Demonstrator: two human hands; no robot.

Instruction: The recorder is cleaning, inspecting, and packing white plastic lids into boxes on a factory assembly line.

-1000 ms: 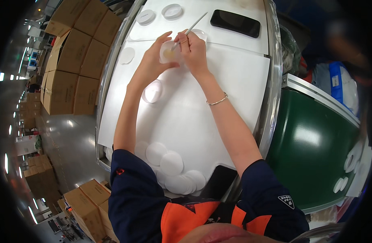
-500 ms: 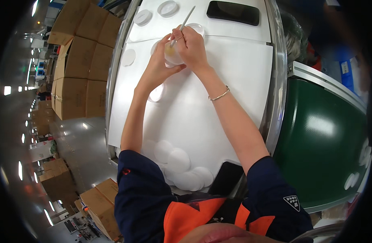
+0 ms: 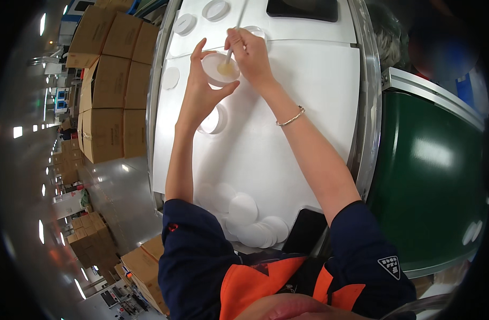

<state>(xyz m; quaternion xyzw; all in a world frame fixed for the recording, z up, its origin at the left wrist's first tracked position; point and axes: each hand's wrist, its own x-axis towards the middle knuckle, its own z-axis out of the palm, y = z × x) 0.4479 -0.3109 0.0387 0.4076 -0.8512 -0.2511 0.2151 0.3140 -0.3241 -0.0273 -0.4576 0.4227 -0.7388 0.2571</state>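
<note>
Filling the middle, white-covered table (image 3: 255,160); green surface (image 3: 431,186) right, stacked cartons (image 3: 110,82) left. Left hand (image 3: 198,90) and right hand (image 3: 253,57), both occupied, are over the table's far half. Dark phone (image 3: 302,9) lies farther off, right of them. Left grasps shallow round dish (image 3: 212,63) between thumb and fingers; right pinches thin pale stick (image 3: 242,15), lower end at small yellowish patch (image 3: 224,70) in dish.

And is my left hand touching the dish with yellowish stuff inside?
Touching. The head view shows your left hand gripping the dish by its edge.
</note>
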